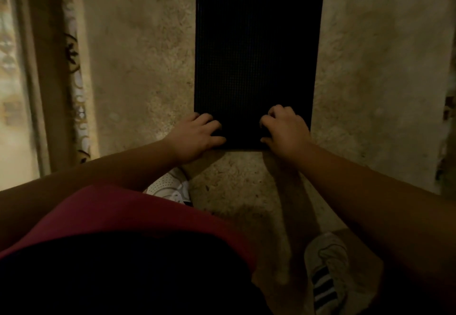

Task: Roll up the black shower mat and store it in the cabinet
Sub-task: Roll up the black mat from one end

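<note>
The black shower mat (256, 50) lies flat on a beige shaggy carpet (138, 68), its long side running away from me. It is rectangular with a fine ribbed texture. My left hand (197, 137) rests on the mat's near left corner, fingers curled over the near edge. My right hand (286, 129) presses on the near right corner, fingers bent on the mat's surface. Both hands touch the near short edge. No cabinet is in view.
A patterned curtain or fabric border (76, 87) hangs along the left, beside a bright strip of floor or window (12, 117). My two white sneakers (325, 272) stand on the carpet near the mat. A red and black garment (123, 240) fills the lower left.
</note>
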Demonstrator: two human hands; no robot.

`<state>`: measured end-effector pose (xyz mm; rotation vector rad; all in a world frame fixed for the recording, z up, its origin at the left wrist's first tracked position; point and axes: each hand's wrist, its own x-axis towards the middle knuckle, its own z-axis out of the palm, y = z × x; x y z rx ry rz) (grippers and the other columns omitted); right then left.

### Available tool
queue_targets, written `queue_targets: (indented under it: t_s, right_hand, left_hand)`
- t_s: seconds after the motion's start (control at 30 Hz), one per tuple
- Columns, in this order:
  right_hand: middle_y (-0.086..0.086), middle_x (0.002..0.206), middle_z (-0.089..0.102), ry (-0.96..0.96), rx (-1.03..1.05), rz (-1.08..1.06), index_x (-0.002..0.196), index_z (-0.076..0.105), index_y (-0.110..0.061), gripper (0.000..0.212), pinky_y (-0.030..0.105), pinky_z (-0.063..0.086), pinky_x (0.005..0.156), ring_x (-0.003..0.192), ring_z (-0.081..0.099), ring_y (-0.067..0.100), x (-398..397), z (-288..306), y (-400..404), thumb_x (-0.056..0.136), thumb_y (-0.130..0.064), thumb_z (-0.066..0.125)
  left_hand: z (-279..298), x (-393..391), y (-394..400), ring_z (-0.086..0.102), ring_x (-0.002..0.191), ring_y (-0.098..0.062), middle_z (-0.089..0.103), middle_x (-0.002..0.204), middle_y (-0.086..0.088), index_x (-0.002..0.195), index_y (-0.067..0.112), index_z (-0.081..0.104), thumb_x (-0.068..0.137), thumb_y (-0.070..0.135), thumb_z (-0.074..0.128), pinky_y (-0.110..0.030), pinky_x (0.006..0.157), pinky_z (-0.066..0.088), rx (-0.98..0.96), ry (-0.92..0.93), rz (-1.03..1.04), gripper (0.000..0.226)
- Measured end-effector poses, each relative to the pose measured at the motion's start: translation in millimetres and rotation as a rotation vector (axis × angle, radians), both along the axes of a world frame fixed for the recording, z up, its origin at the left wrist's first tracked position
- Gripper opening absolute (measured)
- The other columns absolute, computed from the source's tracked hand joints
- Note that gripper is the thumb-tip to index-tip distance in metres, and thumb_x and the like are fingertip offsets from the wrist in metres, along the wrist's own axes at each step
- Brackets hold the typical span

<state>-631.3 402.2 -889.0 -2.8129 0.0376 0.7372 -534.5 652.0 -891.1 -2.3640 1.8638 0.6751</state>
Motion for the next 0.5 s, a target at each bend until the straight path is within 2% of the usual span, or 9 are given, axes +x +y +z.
queue_targets:
  t_s: [0.07,0.13,0.27,0.37,0.4,0.5]
  right_hand:
    - [0.006,0.103,0.055,-0.030,0.012,0.009,0.100,0.062,-0.018,0.018,0.037,0.042,0.072,0.095,0.051,0.026,-5,-3,3,0.085,-0.028,0.063]
    - [0.007,0.096,0.057,-0.010,0.061,-0.040,0.098,0.064,-0.014,0.015,0.036,0.043,0.068,0.090,0.054,0.027,-9,-7,5,0.090,-0.023,0.056]
    - [0.007,0.096,0.060,-0.007,0.114,-0.105,0.100,0.065,-0.013,0.021,0.035,0.044,0.071,0.091,0.055,0.026,-19,-11,4,0.091,-0.027,0.054]
    - [0.005,0.108,0.058,0.042,0.111,0.022,0.114,0.058,-0.016,0.040,0.038,0.046,0.080,0.100,0.052,0.025,-28,-9,-2,0.083,-0.040,0.064]
    - [0.006,0.112,0.057,0.051,0.103,0.050,0.119,0.056,-0.017,0.043,0.038,0.046,0.083,0.103,0.051,0.026,-30,-9,-4,0.082,-0.037,0.065]
    - [0.007,0.112,0.057,0.059,0.120,0.017,0.121,0.056,-0.018,0.036,0.037,0.046,0.079,0.104,0.051,0.026,-26,-9,-7,0.085,-0.023,0.060]
  left_hand:
    - [3,1,-4,0.052,0.098,-0.031,0.060,0.107,-0.007,0.123,0.028,0.061,0.080,0.020,0.061,-0.042,0.076,0.044,0.014,-0.043,-0.010,0.044]
    - [6,0,-8,0.054,0.092,-0.031,0.061,0.099,-0.007,0.123,0.025,0.062,0.082,0.021,0.053,-0.039,0.070,0.042,0.040,-0.053,0.016,0.042]
    - [5,-12,-12,0.053,0.094,-0.032,0.059,0.106,-0.011,0.130,0.013,0.055,0.085,0.024,0.044,-0.040,0.072,0.042,0.107,-0.031,0.076,0.048]
    - [3,-16,-12,0.051,0.100,-0.031,0.057,0.114,-0.010,0.134,0.013,0.048,0.090,0.030,0.046,-0.042,0.076,0.044,0.156,-0.016,0.101,0.047]
    - [3,-15,-14,0.051,0.100,-0.030,0.057,0.114,-0.009,0.131,0.014,0.048,0.090,0.029,0.046,-0.042,0.076,0.045,0.162,-0.011,0.105,0.043]
    - [3,-9,-20,0.056,0.094,-0.029,0.061,0.104,-0.008,0.114,0.015,0.054,0.091,0.022,0.048,-0.040,0.074,0.047,0.160,0.017,0.128,0.025]
